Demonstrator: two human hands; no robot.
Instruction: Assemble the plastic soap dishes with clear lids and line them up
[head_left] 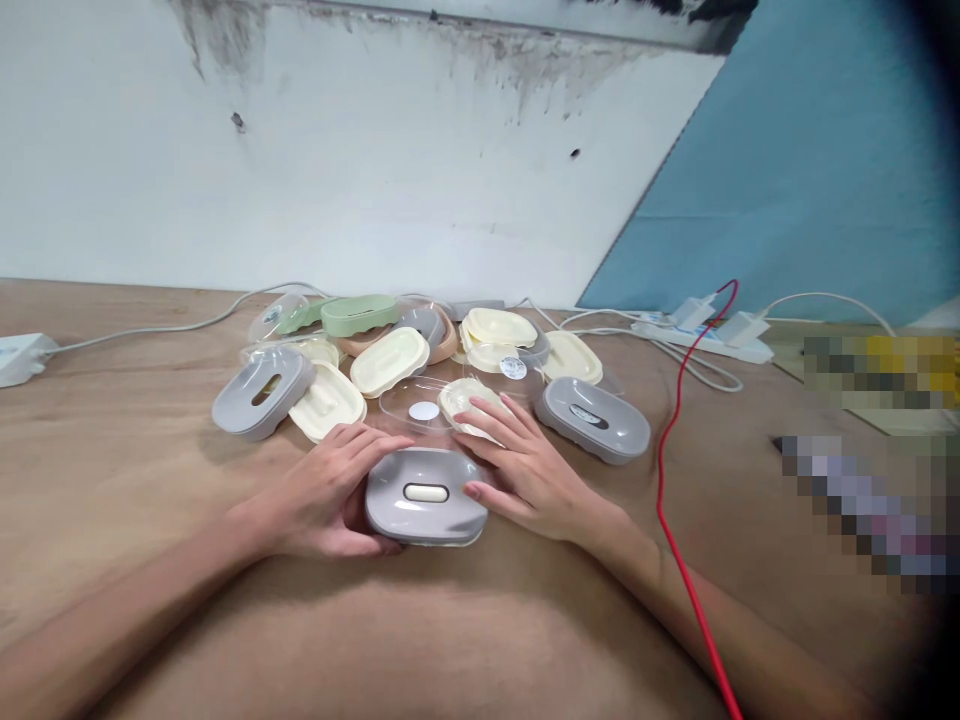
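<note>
A grey oval lidded box (426, 495) with a cream slot on top sits on the wooden table (150, 450) right before me. My left hand (326, 495) cups its left side, fingers curled round the edge. My right hand (521, 465) grips its right side, fingers stretched along the rim. Just behind lies a clear plastic lid (416, 405) with a white sticker and a cream lid (469, 405) under my right fingertips.
A heap of similar grey (262, 392), cream (390, 360) and green (360, 313) boxes and lids lies behind. Another grey box (592, 418) sits to the right. A red cable (679, 480) crosses my right forearm. White cables and a power strip (705, 335) lie far right.
</note>
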